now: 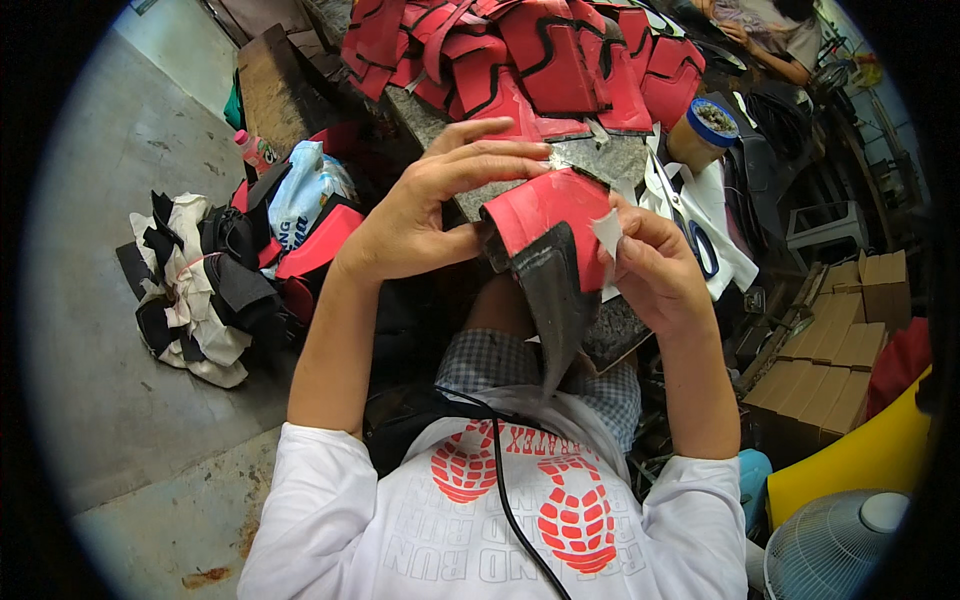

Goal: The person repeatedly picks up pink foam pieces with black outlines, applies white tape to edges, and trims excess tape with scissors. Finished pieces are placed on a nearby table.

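Piece of red and black material lies at the near edge of a stone slab, above the lap. Left hand half open, thumb at the piece's left edge, fingers extended; I cannot tell whether it grips. Right hand pinches a pale strip at the right edge; red pieces heap far.

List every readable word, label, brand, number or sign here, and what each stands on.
White shirt: red lettering near red footprint prints; wording not copied here.
Same shirt: grey outlined lettering, also not copied.
Blue-and-white plastic bag: blue lettering, partly hidden, not copied.
Pink bottle: label too small to read.
Held red-and-black piece: no lettering visible.
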